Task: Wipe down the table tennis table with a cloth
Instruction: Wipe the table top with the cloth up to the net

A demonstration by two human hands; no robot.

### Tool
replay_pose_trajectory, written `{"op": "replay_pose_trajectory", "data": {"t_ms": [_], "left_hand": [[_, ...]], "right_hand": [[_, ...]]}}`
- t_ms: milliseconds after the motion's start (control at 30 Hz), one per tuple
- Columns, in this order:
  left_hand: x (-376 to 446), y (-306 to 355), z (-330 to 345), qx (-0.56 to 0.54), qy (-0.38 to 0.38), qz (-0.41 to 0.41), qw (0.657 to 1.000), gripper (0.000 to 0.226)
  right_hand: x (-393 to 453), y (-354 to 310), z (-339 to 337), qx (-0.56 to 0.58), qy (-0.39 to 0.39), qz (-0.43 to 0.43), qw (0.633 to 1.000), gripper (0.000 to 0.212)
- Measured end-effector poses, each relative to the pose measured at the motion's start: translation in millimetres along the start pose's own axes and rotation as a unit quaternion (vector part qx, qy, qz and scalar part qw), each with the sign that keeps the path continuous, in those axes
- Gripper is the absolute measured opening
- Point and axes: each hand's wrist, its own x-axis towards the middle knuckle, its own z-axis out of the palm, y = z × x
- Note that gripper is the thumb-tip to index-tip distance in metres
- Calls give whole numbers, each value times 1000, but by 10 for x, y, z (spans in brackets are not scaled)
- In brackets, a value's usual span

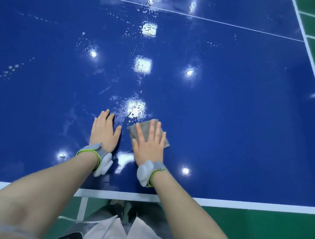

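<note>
Blue tabletop (234, 109) is lying wet, droplets beading beyond the cloth (147, 132). Right hand (148, 144) is pressing the cloth flat, fingers straight, gripping nothing. Left hand (104, 132) is resting flat beside the cloth. Risk: cloth slipping out on the wet film, leaving streaks.

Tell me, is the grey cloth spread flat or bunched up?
Flat: the cloth lies on the blue table under the right hand, whose fingers are straight.

Both arms reach forward; the left hand (104, 132) and right hand (149, 143) lie flat, fingers straight, a band on each wrist.
</note>
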Motion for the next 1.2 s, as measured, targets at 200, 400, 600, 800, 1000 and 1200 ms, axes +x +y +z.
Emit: {"op": "replay_pose_trajectory", "data": {"t_ms": [200,400,600,800,1000,1200], "left_hand": [[109,52,0,-12,7,-23,1000,51],[141,115,27,-37,19,-52,998,51],[161,154,53,-47,29,-69,996,50],[186,184,76,-44,45,-94,994,49],[171,238,56,-41,60,-102,992,47],[171,249,102,-44,74,-110,990,47]], "right_hand": [[140,158,-30,-36,-33,-78,996,53],[485,799,-246,-14,5,50,999,52],[498,633,-240,12,3,64,998,53],[440,101,-148,-14,7,-62,998,61],[741,506,-245,-33,19,-74,997,49],[1073,926,-407,6,26,64,998,53]]}}
